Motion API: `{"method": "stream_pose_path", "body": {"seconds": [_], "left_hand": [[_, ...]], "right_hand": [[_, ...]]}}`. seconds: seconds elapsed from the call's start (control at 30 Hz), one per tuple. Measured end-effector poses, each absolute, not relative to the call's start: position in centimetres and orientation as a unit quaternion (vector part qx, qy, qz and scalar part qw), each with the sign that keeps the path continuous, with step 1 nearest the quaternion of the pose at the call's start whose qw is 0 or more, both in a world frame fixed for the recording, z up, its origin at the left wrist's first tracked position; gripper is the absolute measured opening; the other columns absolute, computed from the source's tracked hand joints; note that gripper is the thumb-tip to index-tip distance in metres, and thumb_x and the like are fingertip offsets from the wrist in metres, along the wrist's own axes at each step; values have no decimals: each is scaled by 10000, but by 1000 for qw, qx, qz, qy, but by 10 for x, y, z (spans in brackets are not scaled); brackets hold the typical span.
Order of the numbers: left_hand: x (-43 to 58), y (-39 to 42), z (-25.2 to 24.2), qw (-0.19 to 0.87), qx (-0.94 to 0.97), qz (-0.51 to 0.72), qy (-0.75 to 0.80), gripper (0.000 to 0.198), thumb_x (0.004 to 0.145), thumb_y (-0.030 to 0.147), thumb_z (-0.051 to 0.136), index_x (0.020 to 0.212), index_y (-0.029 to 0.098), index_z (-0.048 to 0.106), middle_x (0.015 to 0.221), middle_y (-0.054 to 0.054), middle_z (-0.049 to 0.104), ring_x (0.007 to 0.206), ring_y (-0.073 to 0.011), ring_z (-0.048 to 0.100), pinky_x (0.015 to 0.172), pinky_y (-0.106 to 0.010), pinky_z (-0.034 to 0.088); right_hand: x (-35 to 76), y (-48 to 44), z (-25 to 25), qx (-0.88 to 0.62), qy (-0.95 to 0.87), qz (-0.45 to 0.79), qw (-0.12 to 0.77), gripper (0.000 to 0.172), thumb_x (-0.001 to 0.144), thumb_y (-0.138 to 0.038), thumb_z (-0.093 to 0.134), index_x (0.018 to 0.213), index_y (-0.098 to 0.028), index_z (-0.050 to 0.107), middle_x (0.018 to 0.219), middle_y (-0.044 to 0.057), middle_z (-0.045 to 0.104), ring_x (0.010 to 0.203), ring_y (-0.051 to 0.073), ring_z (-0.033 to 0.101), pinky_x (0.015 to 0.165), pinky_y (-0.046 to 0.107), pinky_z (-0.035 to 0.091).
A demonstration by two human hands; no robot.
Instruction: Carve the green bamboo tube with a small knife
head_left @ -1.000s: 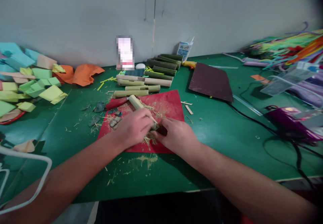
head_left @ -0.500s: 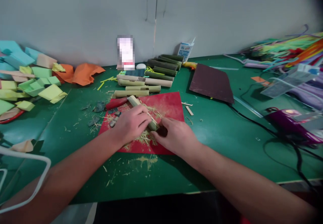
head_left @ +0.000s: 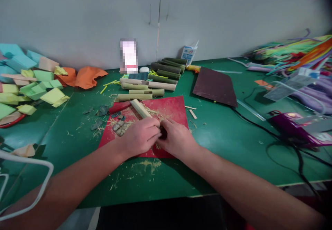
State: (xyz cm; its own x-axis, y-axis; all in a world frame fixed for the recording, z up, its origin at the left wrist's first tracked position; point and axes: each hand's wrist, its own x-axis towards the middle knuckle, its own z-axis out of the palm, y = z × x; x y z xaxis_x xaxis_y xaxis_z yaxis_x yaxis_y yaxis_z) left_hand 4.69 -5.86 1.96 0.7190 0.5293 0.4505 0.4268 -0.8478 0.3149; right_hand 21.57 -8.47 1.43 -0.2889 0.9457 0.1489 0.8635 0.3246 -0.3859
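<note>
A pale bamboo piece lies slantwise over a red sheet, its upper end showing and its lower end hidden by my hands. My left hand is closed round its lower part, knuckles up. My right hand has its fingers curled at the lower end, fingertips close against my left hand. Beside the bamboo's upper end rests a red-handled tool. Grey crumpled scraps and fine shavings are scattered on the sheet, left of my left hand.
Cut bamboo pieces are lined up behind the sheet, near a lit phone. A dark brown sheet and a purple device with a black cable lie right. Coloured foam-like blocks fill the left; a white wire frame stands front left.
My left hand has slid right along the bamboo piece, closer to my right hand. More of the bamboo's upper part and the grey scraps now show. The view has shifted slightly.
</note>
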Motion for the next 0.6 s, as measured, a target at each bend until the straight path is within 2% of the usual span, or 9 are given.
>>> {"method": "stream_pose_path", "body": {"seconds": [0.23, 0.43, 0.6], "left_hand": [[41, -48, 18, 44, 915, 270, 297, 221, 893, 186, 440, 760, 140, 611, 853, -69, 596, 841, -169, 542, 768, -312, 465], [48, -60, 17, 44, 931, 245, 268, 248, 904, 192, 406, 762, 133, 601, 888, -76, 587, 842, -164, 542, 754, -291, 466], [30, -45, 14, 1, 902, 270, 335, 227, 901, 201, 419, 786, 145, 606, 864, -68, 591, 839, -174, 533, 736, -305, 447]], "right_hand": [[211, -84, 10, -583, -782, 101, 197, 131, 712, -314, 545, 702, -189, 508, 699, 11, 552, 585, 123, 477, 525, 257, 291], [211, -84, 7, -560, -799, 93, 197, 96, 690, -254, 529, 745, -176, 522, 736, 23, 562, 592, 124, 481, 522, 261, 291], [209, -86, 10, -582, -785, 82, 196, 136, 719, -320, 536, 689, -191, 507, 703, 9, 554, 579, 121, 472, 519, 262, 282]]}}
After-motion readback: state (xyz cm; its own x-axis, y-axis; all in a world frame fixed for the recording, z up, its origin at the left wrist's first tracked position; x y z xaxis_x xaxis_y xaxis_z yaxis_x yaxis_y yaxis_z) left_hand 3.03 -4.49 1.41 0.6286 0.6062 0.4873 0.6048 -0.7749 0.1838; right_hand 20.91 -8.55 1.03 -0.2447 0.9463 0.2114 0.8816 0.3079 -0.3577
